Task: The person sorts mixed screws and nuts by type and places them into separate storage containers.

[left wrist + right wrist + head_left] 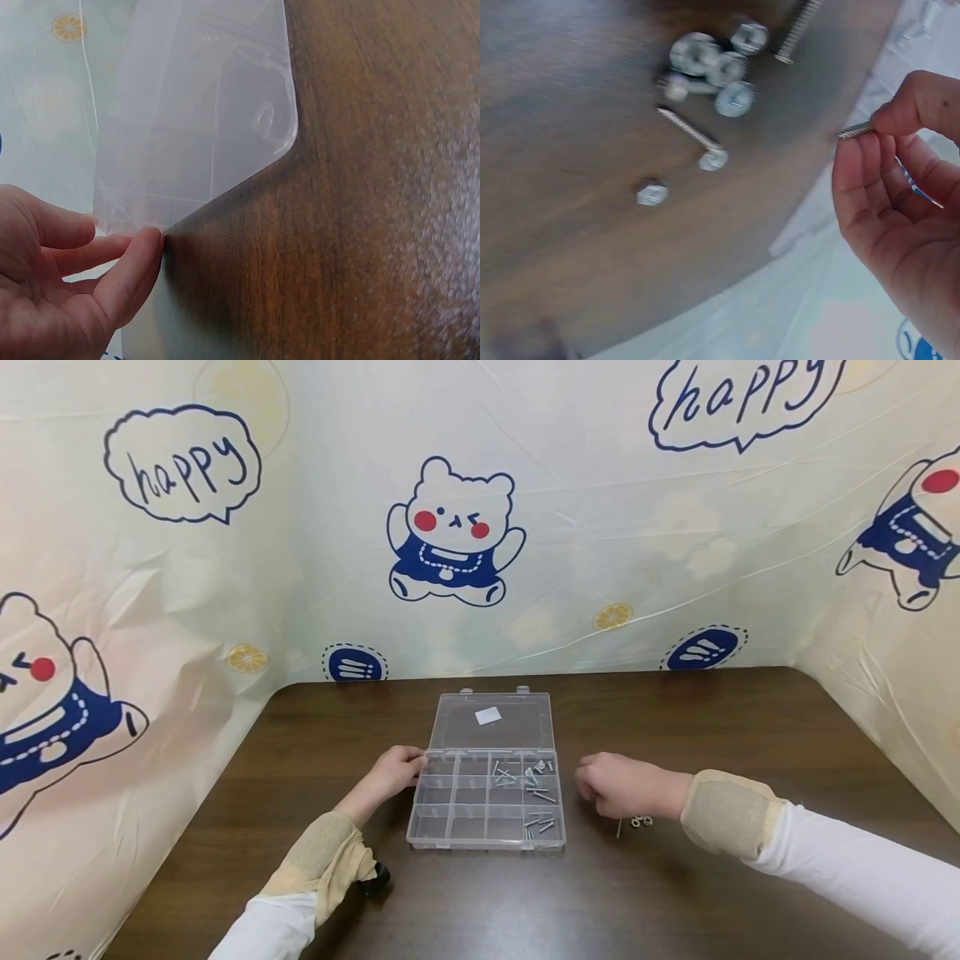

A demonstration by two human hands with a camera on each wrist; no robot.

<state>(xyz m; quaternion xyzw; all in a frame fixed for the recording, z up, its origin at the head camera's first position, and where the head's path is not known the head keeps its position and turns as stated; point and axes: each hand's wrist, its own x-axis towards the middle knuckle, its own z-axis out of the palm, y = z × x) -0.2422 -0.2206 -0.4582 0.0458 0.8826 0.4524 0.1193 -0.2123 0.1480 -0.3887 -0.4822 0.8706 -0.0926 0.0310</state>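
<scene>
A clear plastic compartment box [468,822] lies on the table with its lid folded back. My left hand [397,770] holds the box's back left corner; in the left wrist view, the thumb and fingers of that hand [82,285] stand on either side of the corner. To the right of the box, my right hand [626,783] pinches a small screw [856,130] between thumb and fingers; its threaded end sticks out. Several screws [542,793] lie in the right-hand compartments, and thin ones [504,773] in the back compartment beside them.
Below my right hand, loose nuts [642,821] and a screw [618,828] lie on the brown table [480,910]. The right wrist view shows more hardware there, including a hex-headed bolt [691,133]. A patterned cloth [585,543] hangs behind and beside the table.
</scene>
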